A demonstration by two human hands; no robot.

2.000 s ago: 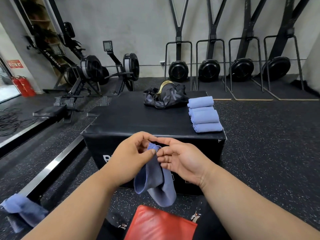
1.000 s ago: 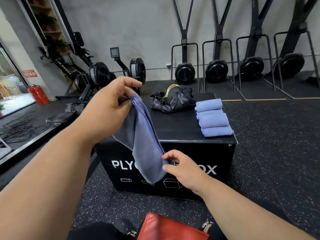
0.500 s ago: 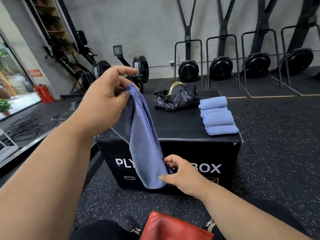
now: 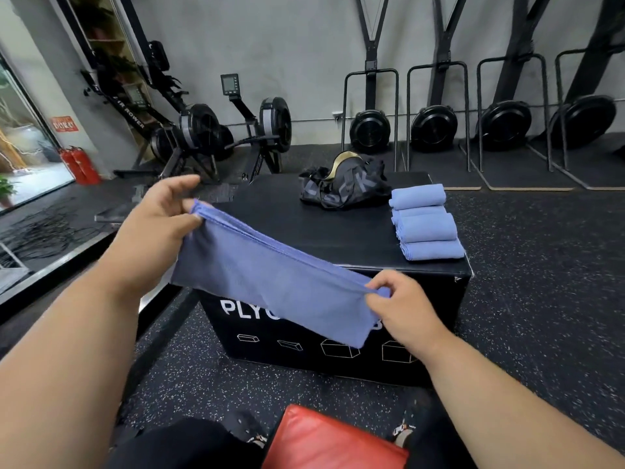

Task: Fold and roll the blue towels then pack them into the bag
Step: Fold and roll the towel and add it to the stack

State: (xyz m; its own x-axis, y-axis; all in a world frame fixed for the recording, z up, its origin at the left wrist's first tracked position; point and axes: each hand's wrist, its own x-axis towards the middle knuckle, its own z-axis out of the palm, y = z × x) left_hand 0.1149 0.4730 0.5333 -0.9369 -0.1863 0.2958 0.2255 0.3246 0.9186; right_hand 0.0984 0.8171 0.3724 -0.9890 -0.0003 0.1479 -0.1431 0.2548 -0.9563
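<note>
A blue towel [image 4: 270, 286], folded double, hangs stretched in the air in front of the black plyo box [image 4: 338, 231]. My left hand [image 4: 159, 225] pinches its upper left corner. The lower right corner is pinched by my right hand [image 4: 399, 306]. Several rolled blue towels [image 4: 422, 221] lie in a row on the box's right side. At the box's far edge a black bag [image 4: 341, 184] with a gold-lined opening lies slumped.
A red pad [image 4: 331, 441] lies at my feet on the speckled rubber floor. Rowing machines [image 4: 203, 130] stand to the back left, and ski machines [image 4: 436, 126] line the back wall. A metal rail [image 4: 67, 265] runs along the floor at left.
The towel hung vertically from my raised left hand. Now my left hand has come down and my right hand has pulled its corner out to the right, stretching the towel sideways.
</note>
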